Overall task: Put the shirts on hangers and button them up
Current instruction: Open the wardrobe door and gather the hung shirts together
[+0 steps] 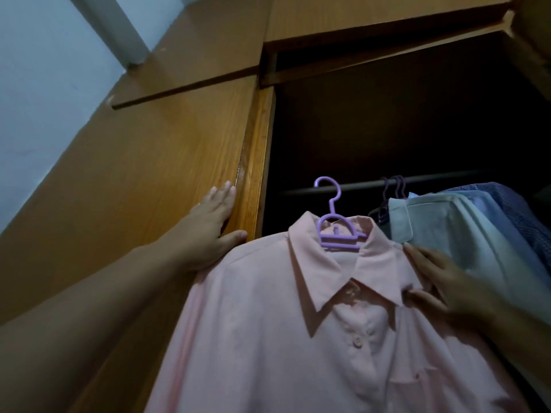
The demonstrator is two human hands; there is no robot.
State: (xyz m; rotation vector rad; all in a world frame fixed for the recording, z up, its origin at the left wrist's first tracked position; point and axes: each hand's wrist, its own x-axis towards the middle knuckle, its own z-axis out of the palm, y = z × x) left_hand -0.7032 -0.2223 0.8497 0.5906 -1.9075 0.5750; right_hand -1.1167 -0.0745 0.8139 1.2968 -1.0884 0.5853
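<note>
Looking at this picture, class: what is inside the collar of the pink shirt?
A purple hanger sits inside the pink shirt collar, its hook rising above it. The hanger's arms are covered by the fabric.

The person's bare left arm is reaching up and forward from the lower left, the forearm stretching diagonally across the view. The left hand [213,223] is lying flat with its fingers straight and close together, pointing upward, and the thumb spreading out to the right. The right hand [441,289] is coming in from the lower right edge, its back turned toward the camera, the fingers extending up and leftward while the thumb is pointing left below them. Only a short stretch of the right wrist is showing.
</note>
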